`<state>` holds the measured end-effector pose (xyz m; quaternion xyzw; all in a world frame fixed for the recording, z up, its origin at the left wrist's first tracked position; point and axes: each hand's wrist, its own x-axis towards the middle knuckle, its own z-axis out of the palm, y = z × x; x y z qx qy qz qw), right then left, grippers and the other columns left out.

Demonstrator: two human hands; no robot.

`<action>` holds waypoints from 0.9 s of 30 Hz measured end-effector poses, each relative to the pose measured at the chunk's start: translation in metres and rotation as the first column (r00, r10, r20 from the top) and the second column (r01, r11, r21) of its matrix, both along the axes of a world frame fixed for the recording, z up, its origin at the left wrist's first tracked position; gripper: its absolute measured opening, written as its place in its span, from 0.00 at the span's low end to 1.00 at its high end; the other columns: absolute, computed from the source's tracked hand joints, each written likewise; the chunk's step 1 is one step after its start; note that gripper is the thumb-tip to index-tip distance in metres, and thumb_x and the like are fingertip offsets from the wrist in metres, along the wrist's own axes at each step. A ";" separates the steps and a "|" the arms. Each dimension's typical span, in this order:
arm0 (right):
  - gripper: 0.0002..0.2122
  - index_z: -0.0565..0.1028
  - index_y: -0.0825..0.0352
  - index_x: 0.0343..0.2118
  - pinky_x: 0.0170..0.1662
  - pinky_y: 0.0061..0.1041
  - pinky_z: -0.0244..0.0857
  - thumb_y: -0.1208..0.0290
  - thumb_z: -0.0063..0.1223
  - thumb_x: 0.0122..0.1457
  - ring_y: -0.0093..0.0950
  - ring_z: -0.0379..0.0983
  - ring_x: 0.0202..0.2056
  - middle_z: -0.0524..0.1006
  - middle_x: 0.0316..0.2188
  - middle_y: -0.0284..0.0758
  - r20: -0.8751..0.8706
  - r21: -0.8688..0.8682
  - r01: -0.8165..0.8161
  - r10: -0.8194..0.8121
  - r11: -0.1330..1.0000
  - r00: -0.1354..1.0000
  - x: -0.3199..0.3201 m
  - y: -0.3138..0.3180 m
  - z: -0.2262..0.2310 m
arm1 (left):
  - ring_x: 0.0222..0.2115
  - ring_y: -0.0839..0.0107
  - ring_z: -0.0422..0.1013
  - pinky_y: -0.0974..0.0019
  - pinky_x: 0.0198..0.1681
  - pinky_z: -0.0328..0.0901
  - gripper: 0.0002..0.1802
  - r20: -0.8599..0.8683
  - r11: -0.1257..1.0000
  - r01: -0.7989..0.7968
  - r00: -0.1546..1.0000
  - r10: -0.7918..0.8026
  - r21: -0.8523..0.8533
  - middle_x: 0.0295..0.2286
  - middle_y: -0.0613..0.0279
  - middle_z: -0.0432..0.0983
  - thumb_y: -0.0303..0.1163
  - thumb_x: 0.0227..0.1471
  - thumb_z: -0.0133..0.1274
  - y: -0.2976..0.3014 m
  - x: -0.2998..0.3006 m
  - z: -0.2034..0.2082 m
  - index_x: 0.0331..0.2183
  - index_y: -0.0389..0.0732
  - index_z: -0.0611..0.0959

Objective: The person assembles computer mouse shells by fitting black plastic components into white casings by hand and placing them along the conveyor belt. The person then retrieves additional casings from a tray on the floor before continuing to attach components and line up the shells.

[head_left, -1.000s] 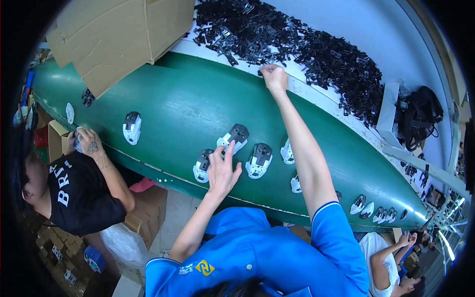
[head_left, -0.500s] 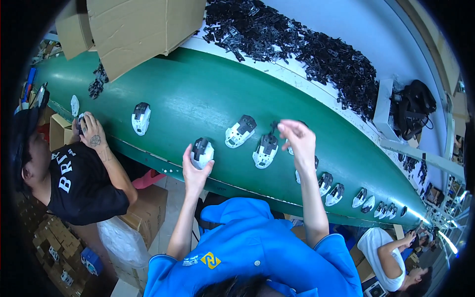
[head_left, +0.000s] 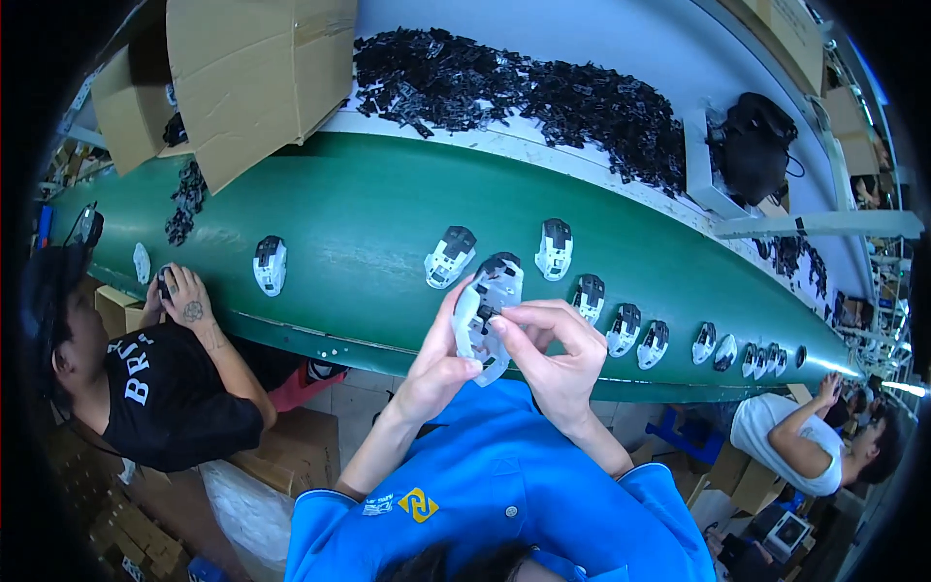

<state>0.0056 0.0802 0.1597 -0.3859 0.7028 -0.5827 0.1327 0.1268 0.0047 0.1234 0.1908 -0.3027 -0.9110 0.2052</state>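
A white-and-dark computer mouse shell [head_left: 469, 328] is tilted up in my left hand [head_left: 433, 376], its hollow inner side showing. The fingers wrap its left side, with the thumb at its lower end. My right hand [head_left: 562, 357] pinches a small black plastic part [head_left: 485, 313] against the inside of the shell. Its thumb and forefinger partly hide that piece, so whether it is seated I cannot tell. Just beyond my hands, similar shells lie on the green belt: one at left [head_left: 451, 257], one at right [head_left: 555, 249].
More shells [head_left: 625, 330] trail along the green belt [head_left: 359, 204] to the right. Beyond it, a heap of small black parts [head_left: 582, 102] covers a white ledge. A cardboard box [head_left: 247, 87] overhangs the far left. Co-workers sit left [head_left: 184, 378] and right [head_left: 790, 441].
My right hand has come in from over the belt at right, bringing the black part to the shell. My left hand has turned the shell inner side up and drawn it nearer.
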 end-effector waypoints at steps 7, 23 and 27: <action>0.11 0.81 0.60 0.28 0.21 0.18 0.59 0.77 0.68 0.37 0.23 0.66 0.24 0.76 0.24 0.26 -0.550 -0.109 0.091 -0.136 0.990 0.824 0.002 0.005 0.006 | 0.58 0.63 0.53 0.62 0.60 0.49 0.48 0.000 0.967 0.004 1.000 -0.004 -0.254 0.56 0.52 0.54 0.29 0.39 0.46 0.010 -0.003 0.009 0.61 0.38 0.46; 0.29 0.65 0.68 0.54 0.31 0.27 0.71 0.82 0.56 0.44 0.29 0.74 0.31 0.72 0.37 0.40 -0.071 0.227 -0.044 0.062 0.973 0.996 0.002 0.028 -0.002 | 0.43 0.72 0.69 0.69 0.44 0.66 0.19 0.314 0.871 -0.075 0.915 0.253 -0.485 0.44 0.56 0.68 0.22 0.55 0.43 0.021 -0.019 0.009 0.50 0.33 0.69; 0.30 0.64 0.67 0.55 0.26 0.19 0.71 0.83 0.55 0.45 0.26 0.75 0.33 0.71 0.41 0.39 0.023 0.255 -0.118 0.116 0.960 0.993 -0.007 0.028 -0.005 | 0.45 0.71 0.66 0.69 0.47 0.63 0.19 0.336 0.871 -0.025 0.917 0.216 -0.490 0.44 0.56 0.67 0.22 0.54 0.44 0.016 -0.023 0.002 0.49 0.32 0.70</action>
